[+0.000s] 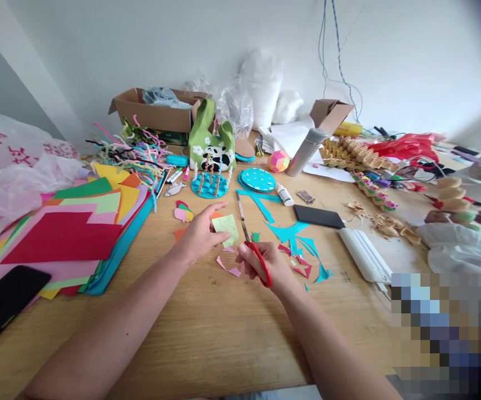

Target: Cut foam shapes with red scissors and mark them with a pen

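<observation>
Light-green sheet, left of the scissors in our head view, seems light, flexible, easily creased, best held by its edge. Our left grip pinches it; our right grip wraps the red handles.

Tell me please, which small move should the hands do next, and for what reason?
Probably swing the scissors left to the green paper: the left hand holds it, the right hand has the scissors, and their blades point forward, to the right of the paper.
</observation>
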{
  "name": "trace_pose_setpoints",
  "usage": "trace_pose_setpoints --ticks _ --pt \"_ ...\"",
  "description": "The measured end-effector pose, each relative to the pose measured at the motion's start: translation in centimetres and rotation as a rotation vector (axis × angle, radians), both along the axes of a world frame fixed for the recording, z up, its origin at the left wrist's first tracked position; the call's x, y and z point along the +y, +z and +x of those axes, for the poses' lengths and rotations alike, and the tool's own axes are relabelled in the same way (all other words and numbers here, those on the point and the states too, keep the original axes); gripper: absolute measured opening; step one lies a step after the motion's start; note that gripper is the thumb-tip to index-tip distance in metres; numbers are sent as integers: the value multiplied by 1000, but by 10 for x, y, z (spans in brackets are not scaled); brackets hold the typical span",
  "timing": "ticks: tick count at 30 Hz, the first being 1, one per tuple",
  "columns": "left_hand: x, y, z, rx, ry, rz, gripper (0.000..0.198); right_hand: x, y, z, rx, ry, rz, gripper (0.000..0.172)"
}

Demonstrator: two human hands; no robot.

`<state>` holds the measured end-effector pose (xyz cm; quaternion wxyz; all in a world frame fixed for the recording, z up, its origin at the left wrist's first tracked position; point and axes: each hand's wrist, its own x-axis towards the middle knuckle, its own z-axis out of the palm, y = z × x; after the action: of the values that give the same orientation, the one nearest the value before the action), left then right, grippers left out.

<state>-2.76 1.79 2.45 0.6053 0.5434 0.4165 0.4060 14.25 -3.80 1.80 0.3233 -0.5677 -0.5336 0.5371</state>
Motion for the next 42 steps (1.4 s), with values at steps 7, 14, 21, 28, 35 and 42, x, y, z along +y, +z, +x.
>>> trace_pose_setpoints --ticks 7,14,21,28,35,42 --pt "3 -1 -3 0 2 -42 64 0 0 0 -62 68 -24 46" --pt "3 0 -2 -44 44 -73 58 0 2 -1 -92 128 -53 48" --pt "4 0 -3 -5 68 -44 74 0 0 -1 -98 124 -73 50" --pt "6 -7 -4 12 92 -46 77 0 -1 -2 -77 129 -78 48" --pt "4 -6 -2 14 87 -75 73 -1 -2 -3 -49 136 -60 49" --pt "3 -3 0 -55 87 -92 77 0 -5 -2 -58 129 -88 49"
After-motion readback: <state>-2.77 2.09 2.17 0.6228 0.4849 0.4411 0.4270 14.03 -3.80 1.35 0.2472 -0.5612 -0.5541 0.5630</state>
